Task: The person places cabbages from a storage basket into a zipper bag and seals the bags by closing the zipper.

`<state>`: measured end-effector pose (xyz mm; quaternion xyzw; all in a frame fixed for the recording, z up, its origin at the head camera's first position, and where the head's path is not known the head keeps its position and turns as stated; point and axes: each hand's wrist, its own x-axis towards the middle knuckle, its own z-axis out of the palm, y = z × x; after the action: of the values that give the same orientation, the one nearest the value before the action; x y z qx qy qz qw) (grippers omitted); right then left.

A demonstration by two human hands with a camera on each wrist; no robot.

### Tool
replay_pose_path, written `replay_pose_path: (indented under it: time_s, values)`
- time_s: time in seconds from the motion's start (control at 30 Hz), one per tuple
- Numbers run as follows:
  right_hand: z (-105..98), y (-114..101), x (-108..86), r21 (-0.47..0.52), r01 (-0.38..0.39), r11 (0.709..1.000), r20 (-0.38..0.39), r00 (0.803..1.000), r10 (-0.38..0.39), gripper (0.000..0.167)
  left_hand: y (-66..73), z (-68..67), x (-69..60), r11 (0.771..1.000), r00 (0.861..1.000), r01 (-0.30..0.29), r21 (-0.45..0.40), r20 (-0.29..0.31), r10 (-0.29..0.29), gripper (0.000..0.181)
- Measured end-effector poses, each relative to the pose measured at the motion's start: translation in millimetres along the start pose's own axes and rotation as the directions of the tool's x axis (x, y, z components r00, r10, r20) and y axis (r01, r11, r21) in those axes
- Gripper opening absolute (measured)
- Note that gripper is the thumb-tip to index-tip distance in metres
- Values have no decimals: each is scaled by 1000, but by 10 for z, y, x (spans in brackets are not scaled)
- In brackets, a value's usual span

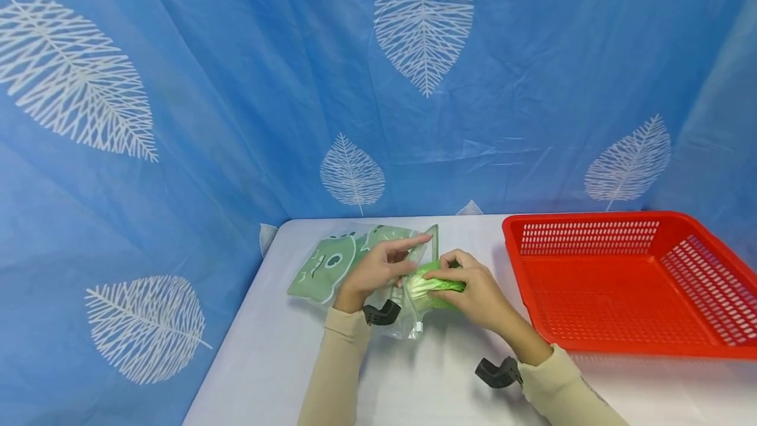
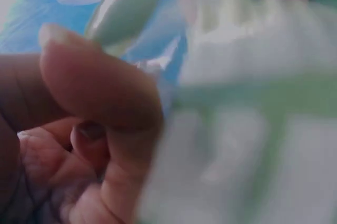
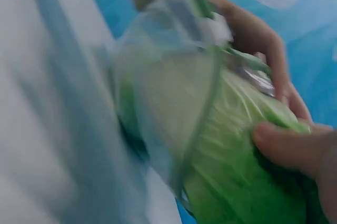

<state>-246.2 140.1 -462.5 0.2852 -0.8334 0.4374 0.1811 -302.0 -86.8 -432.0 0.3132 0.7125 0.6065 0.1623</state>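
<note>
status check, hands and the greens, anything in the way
Left hand at bag mouth, grip unclear. Right hand gripping greens. Greens partly inside bag. Nothing visibly blocking; red basket off right.

White table [image 1: 432,386]; on it red basket [image 1: 627,307], green-printed clear bag [image 1: 331,261].

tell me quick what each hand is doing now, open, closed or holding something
Left hand: at the mouth of the plastic bag; whether it grips it cannot be told.
Right hand: closed, holding the leafy green vegetable.
</note>
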Motion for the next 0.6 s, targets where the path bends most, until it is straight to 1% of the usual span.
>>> replay_pose_path:
  time_s: [0.03,0.1,0.13,0.2,0.27,0.33,0.4,0.47,0.53,0.6]
  values:
    - [28,-5,8,-35,12,999,-26,1000,-12,37,7,0,2,1000,1000,1,5,-4,-1,52]
    - [94,-15,10,-112,7,994,-80,997,-16,36,11,0,7,1000,1000,4,14,0,-4,52]
    - [124,-16,0,-147,-4,989,-101,995,-11,36,10,9,12,1000,1000,8,14,5,-8,52]
    - [178,-11,-32,-178,-42,983,-125,992,19,37,7,25,23,1000,1000,11,13,17,-11,51]
    - [221,11,-66,-155,-84,984,-118,991,66,38,4,28,23,1000,1000,11,20,14,-12,51]
    - [251,51,-99,-120,-97,988,-87,992,87,39,-3,19,18,1000,1000,9,18,3,-9,52]
    - [270,105,-129,-92,-88,992,-52,995,83,40,-16,3,12,1000,1000,9,21,-1,-9,51]
    - [281,174,-164,-84,-74,994,-25,997,72,42,-22,-7,8,1000,1000,8,18,5,-8,52]
    - [277,234,-202,-84,-56,995,-19,998,55,45,-31,-11,6,1000,1000,7,13,15,-8,51]
    - [267,298,-251,-74,-46,996,-41,998,43,51,-34,-11,1,1000,1000,6,9,25,-7,51]
